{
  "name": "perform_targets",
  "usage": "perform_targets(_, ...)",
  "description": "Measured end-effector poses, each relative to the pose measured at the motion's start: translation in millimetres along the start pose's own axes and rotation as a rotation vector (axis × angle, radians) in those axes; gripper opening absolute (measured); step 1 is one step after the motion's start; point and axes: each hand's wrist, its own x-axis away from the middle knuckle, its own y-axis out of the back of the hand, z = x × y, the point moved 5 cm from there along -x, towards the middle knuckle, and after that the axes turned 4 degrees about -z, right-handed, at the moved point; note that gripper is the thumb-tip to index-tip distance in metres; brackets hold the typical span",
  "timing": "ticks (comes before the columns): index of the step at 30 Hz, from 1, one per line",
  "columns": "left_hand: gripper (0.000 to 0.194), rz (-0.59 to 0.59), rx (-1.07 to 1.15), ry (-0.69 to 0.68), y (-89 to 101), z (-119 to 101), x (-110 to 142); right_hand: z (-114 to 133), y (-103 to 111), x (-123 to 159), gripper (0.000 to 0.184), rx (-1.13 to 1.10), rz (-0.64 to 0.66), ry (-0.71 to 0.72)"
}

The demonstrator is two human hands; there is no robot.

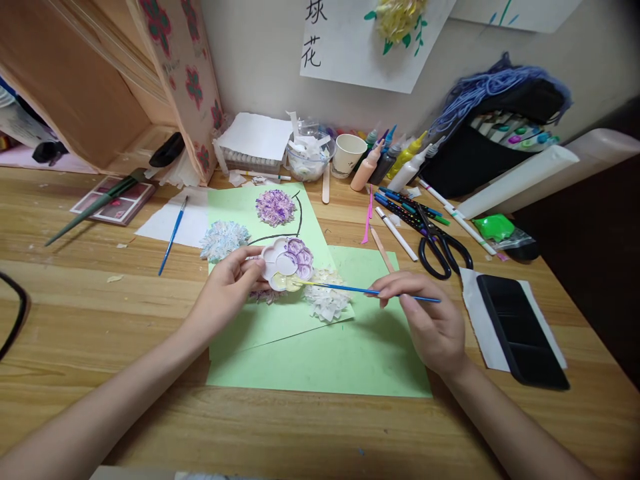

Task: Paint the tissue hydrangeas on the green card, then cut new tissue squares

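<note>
My left hand (pixel 233 277) grips a white flower-shaped paint palette (pixel 274 259) by its left edge, tilted above the paper. Purple paint fills some of its wells, pale yellow another. In my right hand (pixel 425 313) is a thin blue paintbrush (pixel 345 288), its yellowed tip at the yellow well. Beneath lie overlapping light green sheets (pixel 320 360) with a drawn black stem. On them sit a purple paper flower (pixel 275 207), a blue one (pixel 225 240) and a whitish one (pixel 327 297). Another purple flower is partly hidden under the palette.
A second paintbrush (pixel 173 235) lies left on white paper. Behind stand a paper cup (pixel 349 155), a bowl of paper scraps (pixel 310 157) and several paint bottles (pixel 367 165). Black scissors (pixel 440 247), markers and a black phone-like slab (pixel 520 327) are on the right. A painted cardboard box (pixel 187 80) stands at left.
</note>
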Motion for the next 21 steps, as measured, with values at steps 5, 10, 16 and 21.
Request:
perform_targets(5, 0.038, 0.012, -0.021, -0.018, 0.4, 1.1, -0.8, -2.0, -1.1, 1.6, 0.021, 0.002, 0.018, 0.016)
perform_targets(10, 0.040, 0.004, -0.023, -0.018, -0.1, 0.3, -0.6, -4.1, -0.6, 1.2, 0.021, 0.003, 0.020, -0.012)
perform_targets(16, 0.036, -0.012, -0.028, -0.002, -0.1, -2.2, -0.1, -9.5, 20.2, -7.7, 0.017, -0.113, -0.280, -0.066)
perform_targets(21, 0.037, -0.017, -0.031, -0.010, 1.6, -2.3, 0.5, -19.1, 28.7, -14.4, 0.017, -0.154, -0.374, -0.140)
